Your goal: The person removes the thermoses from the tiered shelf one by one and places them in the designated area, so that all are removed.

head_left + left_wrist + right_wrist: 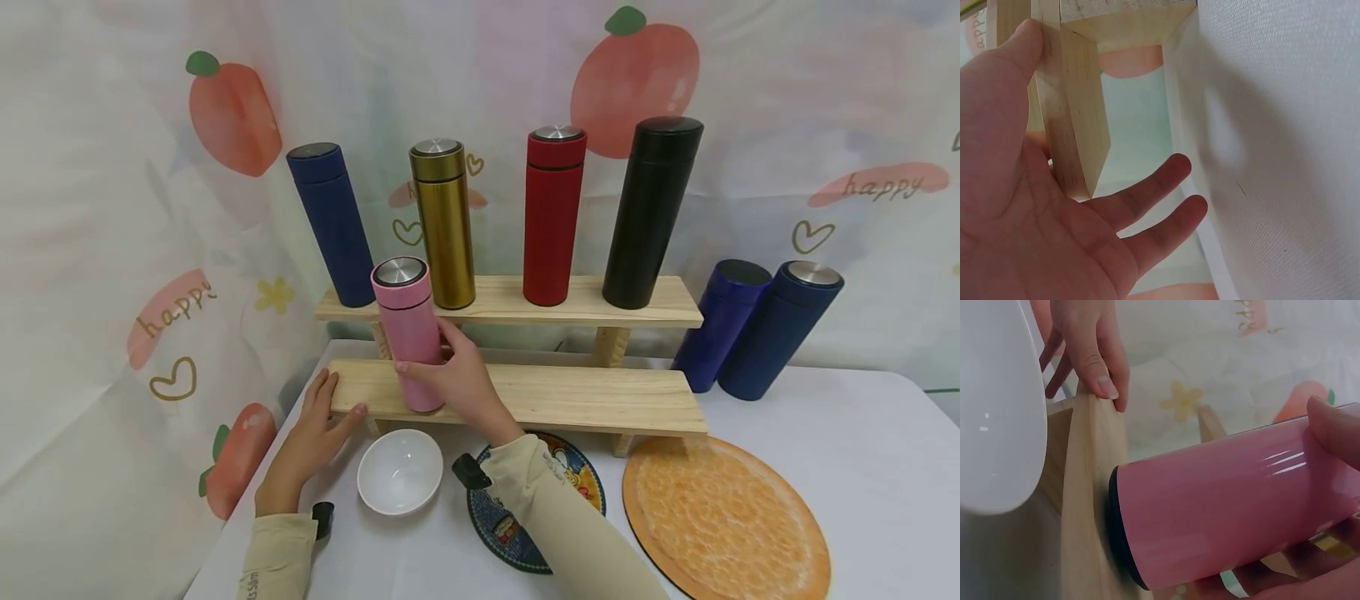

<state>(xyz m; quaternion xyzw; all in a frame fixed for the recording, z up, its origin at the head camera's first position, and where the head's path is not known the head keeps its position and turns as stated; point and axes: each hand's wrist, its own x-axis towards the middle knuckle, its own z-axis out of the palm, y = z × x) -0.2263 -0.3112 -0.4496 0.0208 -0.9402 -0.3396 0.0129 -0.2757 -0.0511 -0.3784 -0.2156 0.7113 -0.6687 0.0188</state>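
A right hand wraps its grip around a pink flask standing on the lower wooden shelf, apparently mid-placement; the left hand, fingers straight, steadies the shelf's left end. Letting go comes next.

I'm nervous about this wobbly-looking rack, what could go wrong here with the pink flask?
The pink flask stands near the left end of the lower shelf, gripped by the right hand; a nudge could tip it onto the white bowl below. The left hand holds that shelf end; jolting it might shake the gold flask above.
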